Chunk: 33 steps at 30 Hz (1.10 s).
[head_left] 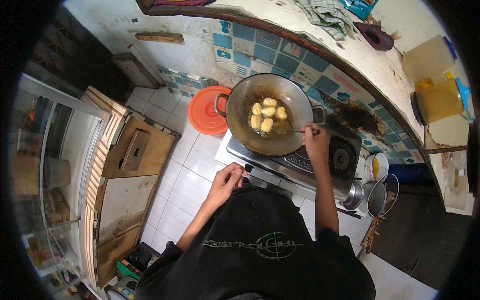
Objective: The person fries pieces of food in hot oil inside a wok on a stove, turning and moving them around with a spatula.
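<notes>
A large metal wok (pixel 239 135) with two loop handles sits on the stove (pixel 295 161). Several pale yellow, golden-edged pieces of food (pixel 267 125) fry in bubbling oil at its middle. At the wok's right rim, my right hand (pixel 316 142) grips a thin-handled metal cooking utensil (pixel 297 131). The utensil's lower end dips toward the oil beside the food, and its exact shape is unclear. My left hand (pixel 229 181) is closed, fingers curled in, in front of my body near the stove's front knob (pixel 248 168). Nothing shows in it.
An orange-lidded bucket (pixel 205 107) stands left of the wok. Right of the stove are a metal pot (pixel 354 195) and a white bowl (pixel 376 165). A wooden cabinet (pixel 131 150) is at the left. The shelf above holds a jug of yellow liquid (pixel 440 102) and cloths (pixel 327 17).
</notes>
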### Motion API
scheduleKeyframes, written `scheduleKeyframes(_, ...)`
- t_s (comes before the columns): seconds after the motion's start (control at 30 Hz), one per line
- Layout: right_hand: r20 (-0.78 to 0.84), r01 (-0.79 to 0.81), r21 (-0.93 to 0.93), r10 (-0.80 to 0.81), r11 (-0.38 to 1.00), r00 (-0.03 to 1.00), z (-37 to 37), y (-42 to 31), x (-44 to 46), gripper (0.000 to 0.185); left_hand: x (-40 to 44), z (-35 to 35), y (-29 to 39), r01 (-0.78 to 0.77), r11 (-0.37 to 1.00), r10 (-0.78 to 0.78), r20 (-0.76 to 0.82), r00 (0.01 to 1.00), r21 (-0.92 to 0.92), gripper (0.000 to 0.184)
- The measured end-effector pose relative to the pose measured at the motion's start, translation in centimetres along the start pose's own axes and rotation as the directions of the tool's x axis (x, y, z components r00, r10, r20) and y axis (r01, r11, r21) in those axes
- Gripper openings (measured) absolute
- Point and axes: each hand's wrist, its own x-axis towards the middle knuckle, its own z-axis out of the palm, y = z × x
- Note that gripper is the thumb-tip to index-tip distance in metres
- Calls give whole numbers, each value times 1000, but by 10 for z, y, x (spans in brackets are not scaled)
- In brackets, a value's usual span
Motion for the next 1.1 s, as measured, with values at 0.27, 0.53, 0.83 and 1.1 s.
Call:
scheduleKeyframes(0.27, -47, 73, -49, -75, 996, 996, -2, -4, -5, 25, -1, 0, -1, 8, 1000, -8, 2, 1000, 6, 25)
scheduleKeyframes(0.53, -55, -75, 103, 81, 992, 995, -4, -21, -6, 25, 0, 0, 1, -1, 1000, 1, 6, 1000, 17, 25)
scheduleKeyframes(0.83, -34, -8, -88, 5, 996, 999, 0, -7, -8, 23, -1, -1, -3, 10, 1000, -10, 2, 1000, -1, 26)
scheduleKeyframes(1.1, -91, 57, -11, -58, 998, 994, -2, -12, -7, 26, -3, -2, -2, 4, 1000, -4, -5, 1000, 5, 27)
